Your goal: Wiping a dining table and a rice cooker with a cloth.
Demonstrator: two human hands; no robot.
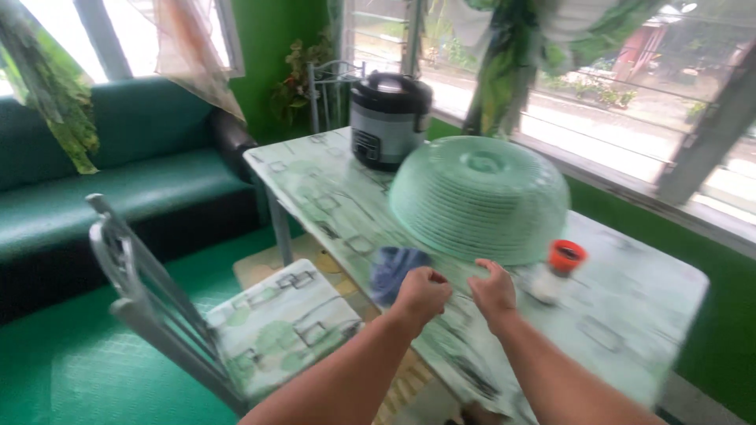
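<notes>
A: Our left hand (421, 293), grip curled narrow, touches the blue cloth (391, 269) on the worktop (622, 303).
B: Our right hand (493, 293), grip half-open and holding nothing, hovers just beside the green dome cover (479, 197).

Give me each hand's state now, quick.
Left hand: closed in a fist, touching the blue cloth; whether it grips it cannot be told.
Right hand: partly open, empty, by the green dome cover.
</notes>
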